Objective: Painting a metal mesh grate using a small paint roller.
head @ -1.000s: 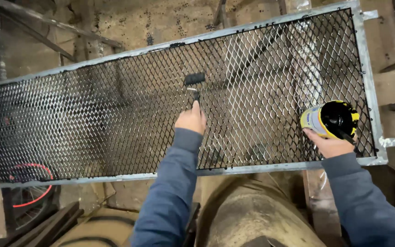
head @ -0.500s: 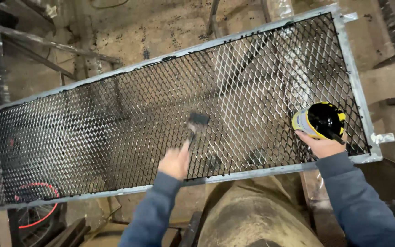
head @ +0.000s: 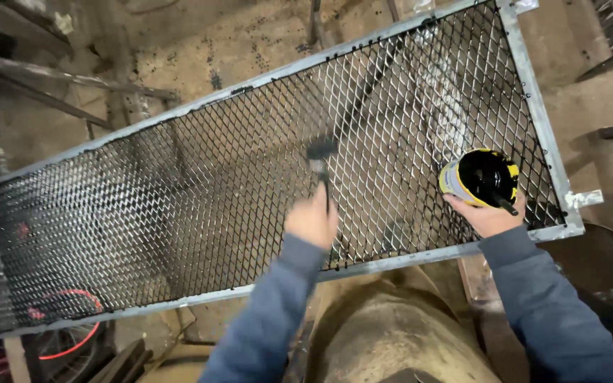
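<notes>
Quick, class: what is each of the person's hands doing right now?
Left hand: closed on a paintbrush against the metal mesh panel.
Right hand: holding an open can of black paint.

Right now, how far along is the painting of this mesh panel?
Most of the mesh panel already looks glossy black, especially its left side. In hand: the left hand holds a paintbrush against the mesh near the middle, and the right hand holds an open can of black paint. Left: the grey metal frame is bare, and mesh near the right end looks thinner, though glare makes that uncertain.
</notes>
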